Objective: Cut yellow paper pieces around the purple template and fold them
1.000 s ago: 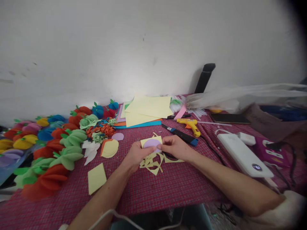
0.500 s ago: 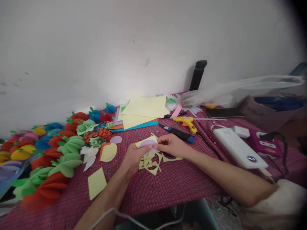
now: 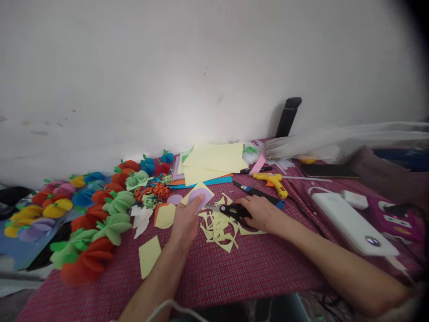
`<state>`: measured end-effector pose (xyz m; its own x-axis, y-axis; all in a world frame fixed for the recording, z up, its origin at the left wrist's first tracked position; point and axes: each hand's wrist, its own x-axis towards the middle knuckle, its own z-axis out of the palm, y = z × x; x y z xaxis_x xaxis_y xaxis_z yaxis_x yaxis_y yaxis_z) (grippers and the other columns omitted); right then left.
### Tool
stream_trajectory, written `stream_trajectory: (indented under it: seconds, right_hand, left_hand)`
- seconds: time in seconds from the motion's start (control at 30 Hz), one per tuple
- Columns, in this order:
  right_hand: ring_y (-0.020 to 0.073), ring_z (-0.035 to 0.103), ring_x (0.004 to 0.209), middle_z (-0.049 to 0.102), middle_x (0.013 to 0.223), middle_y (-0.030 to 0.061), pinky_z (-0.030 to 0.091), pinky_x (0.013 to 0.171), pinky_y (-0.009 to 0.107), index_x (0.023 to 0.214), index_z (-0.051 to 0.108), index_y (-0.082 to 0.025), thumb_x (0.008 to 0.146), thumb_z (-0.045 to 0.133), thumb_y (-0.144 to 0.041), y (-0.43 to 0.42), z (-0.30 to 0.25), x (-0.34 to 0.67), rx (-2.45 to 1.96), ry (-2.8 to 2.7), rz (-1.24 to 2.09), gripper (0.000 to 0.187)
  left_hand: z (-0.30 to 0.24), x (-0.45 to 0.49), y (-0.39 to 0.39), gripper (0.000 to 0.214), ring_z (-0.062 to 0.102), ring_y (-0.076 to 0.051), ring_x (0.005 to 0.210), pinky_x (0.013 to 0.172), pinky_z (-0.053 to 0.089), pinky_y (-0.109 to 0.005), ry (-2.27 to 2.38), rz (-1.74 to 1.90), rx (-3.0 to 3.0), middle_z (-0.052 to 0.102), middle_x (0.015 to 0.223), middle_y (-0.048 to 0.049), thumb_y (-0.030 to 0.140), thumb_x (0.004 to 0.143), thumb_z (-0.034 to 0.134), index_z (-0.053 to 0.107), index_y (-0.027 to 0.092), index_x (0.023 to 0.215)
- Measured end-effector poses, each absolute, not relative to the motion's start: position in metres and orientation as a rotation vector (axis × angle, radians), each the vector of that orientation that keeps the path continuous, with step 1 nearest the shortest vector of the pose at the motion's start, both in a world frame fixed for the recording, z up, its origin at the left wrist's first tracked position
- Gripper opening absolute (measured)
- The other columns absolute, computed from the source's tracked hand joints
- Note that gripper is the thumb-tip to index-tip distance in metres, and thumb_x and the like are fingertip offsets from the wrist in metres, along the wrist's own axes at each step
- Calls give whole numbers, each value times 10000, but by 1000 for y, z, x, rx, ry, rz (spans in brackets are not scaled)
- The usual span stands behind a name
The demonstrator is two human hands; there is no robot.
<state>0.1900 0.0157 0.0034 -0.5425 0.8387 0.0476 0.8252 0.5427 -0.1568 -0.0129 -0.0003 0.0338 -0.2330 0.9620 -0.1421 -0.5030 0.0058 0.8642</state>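
Between thumb and fingers, my left hand pinches a pale yellow paper piece with a purple paper disc laid over it. My right hand has its fingers on the black handles of a pair of scissors, whose blades point left toward the paper. Beneath the scissors lies a heap of yellow paper offcuts. Left of my left hand are a stack of rounded yellow pieces, a loose purple disc and a yellow rectangle.
Colourful folded paper pumpkins crowd the left side. Yellow sheets lie at the back. To the right are a utility knife, a yellow glue gun, a white power bank and a purple power strip with cables.
My right hand has left the paper and moved right onto the scissors. My left hand keeps the yellow paper and purple disc, now tilted. The view has shifted a little.
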Motion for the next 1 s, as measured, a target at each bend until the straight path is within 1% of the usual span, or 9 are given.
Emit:
stream_trajectory:
  seconds: [0.23, 0.4, 0.47, 0.57, 0.63, 0.7, 0.8, 0.87, 1.0]
  right_hand:
    - [236, 546, 824, 639, 854, 95, 388, 716, 310, 1157, 552, -183, 680, 548, -152, 19, 12, 198, -1369, -2638, 226, 478]
    - [153, 559, 708, 627, 835, 32, 408, 598, 236, 1218, 489, -209, 716, 593, -258, 28, 29, 214, -1143, -2323, 982, 515]
    - [120, 539, 640, 602, 777, 8, 398, 540, 210, 1156, 513, -186, 732, 608, -325, 27, 33, 214, -959, -2145, 1224, 457]
    - [85, 499, 531, 559, 685, -7, 399, 491, 207, 942, 544, -145, 754, 590, -402, 22, 33, 206, -750, -1849, 1491, 322]
    - [107, 546, 570, 581, 735, 11, 443, 532, 242, 974, 479, -161, 746, 607, -403, 19, 30, 198, -622, -1640, 1662, 357]
    - [110, 561, 583, 575, 749, 4, 452, 553, 252, 1036, 430, -189, 738, 630, -382, 17, 26, 192, -563, -1500, 1709, 407]
    - [80, 497, 545, 510, 697, -25, 429, 551, 232, 974, 456, -192, 734, 646, -361, 13, 23, 189, -536, -1412, 1694, 350]
    - [85, 468, 572, 477, 702, -18, 413, 564, 234, 945, 472, -185, 754, 613, -410, 10, 23, 189, -489, -1393, 1690, 327]
    - [123, 448, 664, 464, 770, 16, 398, 615, 261, 998, 470, -190, 753, 548, -528, 3, 28, 189, -421, -1423, 1628, 424]
  left_hand:
    - [40, -13, -3, 183, 636, -136, 644, 665, 502, -246, 1066, 1602, 642, 687, 682, -29, 191, 562, 723, 654, 116, 714]
    - [68, -12, -5, 155, 632, -131, 637, 667, 498, -245, 1060, 1690, 717, 681, 681, -18, 205, 593, 700, 659, 136, 725]
    - [81, -7, -4, 154, 630, -123, 661, 679, 491, -227, 1052, 1715, 753, 681, 697, -8, 192, 594, 695, 662, 149, 738]
    - [96, 6, -1, 178, 628, -126, 707, 674, 483, -214, 1074, 1736, 781, 679, 730, -8, 195, 592, 695, 656, 151, 760]
    - [103, 16, 2, 180, 628, -143, 755, 672, 480, -214, 1094, 1761, 794, 672, 727, -18, 209, 591, 699, 644, 141, 748]
    - [108, 23, 4, 177, 626, -162, 798, 679, 481, -222, 1077, 1791, 803, 665, 716, -27, 215, 588, 702, 630, 135, 728]
    - [110, 29, 8, 179, 623, -174, 819, 697, 487, -239, 1014, 1822, 774, 658, 713, -31, 205, 577, 707, 617, 134, 715]
    - [108, 29, 12, 190, 618, -173, 840, 721, 487, -244, 980, 1836, 731, 654, 717, -23, 191, 565, 714, 614, 138, 717]
    - [102, 28, 16, 185, 606, -181, 895, 762, 480, -255, 948, 1831, 679, 660, 753, -21, 188, 565, 712, 609, 145, 712]
